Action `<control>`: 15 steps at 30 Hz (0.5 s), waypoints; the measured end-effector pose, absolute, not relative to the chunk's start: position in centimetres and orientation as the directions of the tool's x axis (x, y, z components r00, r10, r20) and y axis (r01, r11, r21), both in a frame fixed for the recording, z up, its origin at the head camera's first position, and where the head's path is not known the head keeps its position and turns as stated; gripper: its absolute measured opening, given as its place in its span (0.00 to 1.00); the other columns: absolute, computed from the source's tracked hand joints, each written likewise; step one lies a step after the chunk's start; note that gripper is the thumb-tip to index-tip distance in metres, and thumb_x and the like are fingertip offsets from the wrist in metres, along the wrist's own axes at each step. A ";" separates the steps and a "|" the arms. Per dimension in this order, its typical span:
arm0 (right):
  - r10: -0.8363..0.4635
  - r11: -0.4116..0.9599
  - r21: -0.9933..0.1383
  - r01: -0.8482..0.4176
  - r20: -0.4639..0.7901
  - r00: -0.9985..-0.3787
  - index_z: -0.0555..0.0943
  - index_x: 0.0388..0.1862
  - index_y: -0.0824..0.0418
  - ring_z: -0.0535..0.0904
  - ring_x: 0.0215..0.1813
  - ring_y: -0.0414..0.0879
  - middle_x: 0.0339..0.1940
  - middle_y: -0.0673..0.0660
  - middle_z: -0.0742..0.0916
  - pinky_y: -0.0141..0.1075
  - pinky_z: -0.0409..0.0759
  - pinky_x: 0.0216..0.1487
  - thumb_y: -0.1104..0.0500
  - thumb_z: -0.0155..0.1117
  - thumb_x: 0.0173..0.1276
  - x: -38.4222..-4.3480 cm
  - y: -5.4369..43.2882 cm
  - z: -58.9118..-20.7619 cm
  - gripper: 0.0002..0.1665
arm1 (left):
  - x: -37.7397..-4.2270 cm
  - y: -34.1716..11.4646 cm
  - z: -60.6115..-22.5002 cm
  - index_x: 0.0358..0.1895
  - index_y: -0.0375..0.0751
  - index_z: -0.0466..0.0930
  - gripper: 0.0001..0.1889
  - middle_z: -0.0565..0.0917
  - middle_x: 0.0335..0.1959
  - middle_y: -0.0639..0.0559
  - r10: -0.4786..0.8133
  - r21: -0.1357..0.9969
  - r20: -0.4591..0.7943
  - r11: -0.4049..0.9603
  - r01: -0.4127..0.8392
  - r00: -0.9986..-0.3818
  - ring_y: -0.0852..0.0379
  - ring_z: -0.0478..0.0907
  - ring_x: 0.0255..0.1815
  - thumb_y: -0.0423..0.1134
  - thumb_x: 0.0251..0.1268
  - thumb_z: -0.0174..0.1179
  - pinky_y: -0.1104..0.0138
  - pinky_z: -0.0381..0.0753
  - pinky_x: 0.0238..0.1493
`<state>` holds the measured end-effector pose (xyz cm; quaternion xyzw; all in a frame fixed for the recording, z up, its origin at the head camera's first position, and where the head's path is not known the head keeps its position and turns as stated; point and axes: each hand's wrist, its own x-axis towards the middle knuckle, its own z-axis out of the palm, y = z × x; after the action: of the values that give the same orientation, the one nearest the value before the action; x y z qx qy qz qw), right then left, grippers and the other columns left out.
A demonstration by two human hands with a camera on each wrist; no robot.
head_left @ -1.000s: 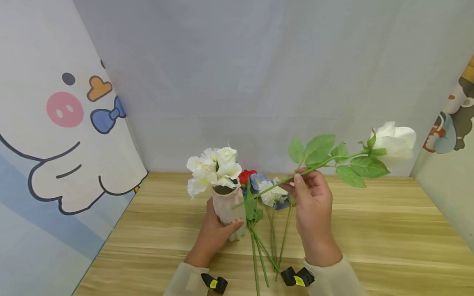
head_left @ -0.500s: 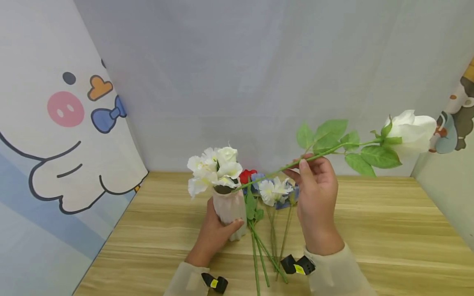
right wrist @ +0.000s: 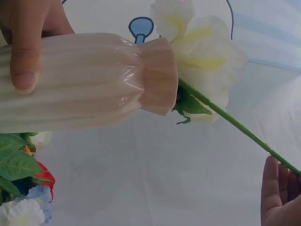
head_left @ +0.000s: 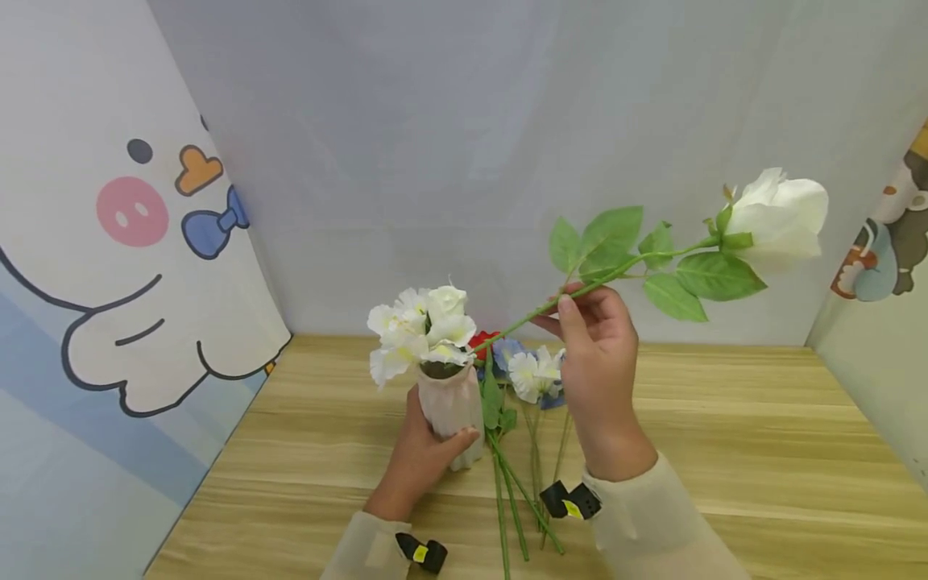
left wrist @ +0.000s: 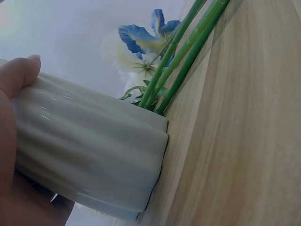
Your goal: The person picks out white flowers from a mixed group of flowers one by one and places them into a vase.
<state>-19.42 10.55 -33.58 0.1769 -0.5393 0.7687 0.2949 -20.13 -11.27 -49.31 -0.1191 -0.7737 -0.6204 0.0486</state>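
My left hand (head_left: 420, 467) grips a cream ribbed vase (head_left: 448, 407), thumb across its front, and the vase stands on the table. White flowers (head_left: 416, 330) fill its mouth. In the head view my right hand (head_left: 603, 362) pinches the green stem of a white rose (head_left: 776, 213) between thumb and fingers. The rose leans far to the right, leaves (head_left: 609, 238) near the hand. Its stem (right wrist: 240, 126) reaches the vase mouth in the right wrist view, where the lower end is hidden behind the rim. The left wrist view has the vase base (left wrist: 150, 165) against the tabletop.
Right of the vase lie loose flowers: a red one (head_left: 482, 344), blue ones (head_left: 507, 353) and a white one (head_left: 535, 374), their green stems (head_left: 513, 507) pointing toward the front edge. A grey cloth backdrop (head_left: 507, 161) rises behind the wooden table (head_left: 725, 435).
My right hand has risen, going right and then back left, and the rose's lower stem end has gone from before the vase to its mouth. The left hand still holds the vase.
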 end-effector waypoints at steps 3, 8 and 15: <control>0.262 -0.214 -0.734 -0.645 0.593 -0.762 0.76 0.50 0.68 0.83 0.45 0.51 0.45 0.62 0.80 0.45 0.84 0.52 0.69 0.54 0.80 -19.6 10.3 -33.6 0.05 | -20.2 -11.3 -49.3 0.76 0.51 0.52 0.47 0.73 0.62 0.44 0.124 0.949 0.219 0.204 0.241 -0.968 0.47 0.76 0.57 0.41 0.60 0.76 0.48 0.74 0.58; 0.263 -0.157 -0.769 -0.619 0.572 -0.777 0.76 0.50 0.70 0.84 0.44 0.50 0.43 0.60 0.81 0.43 0.85 0.50 0.70 0.54 0.80 -19.7 9.6 -34.0 0.06 | -20.3 -11.3 -49.5 0.77 0.51 0.52 0.48 0.73 0.63 0.45 0.116 0.946 0.225 0.211 0.245 -0.968 0.47 0.76 0.57 0.41 0.59 0.76 0.47 0.74 0.59; 0.229 -0.120 -0.812 -0.571 0.537 -0.812 0.74 0.51 0.74 0.83 0.45 0.49 0.45 0.62 0.81 0.44 0.85 0.51 0.71 0.53 0.79 -19.6 8.3 -34.6 0.07 | -20.3 -11.2 -49.4 0.77 0.50 0.51 0.49 0.73 0.62 0.45 0.113 0.946 0.232 0.205 0.251 -0.966 0.47 0.76 0.56 0.40 0.58 0.76 0.47 0.73 0.59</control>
<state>-19.57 8.32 -34.56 0.1415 -0.6047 0.7350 0.2723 -20.28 -11.22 -49.42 -0.1178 -0.7743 -0.6193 0.0556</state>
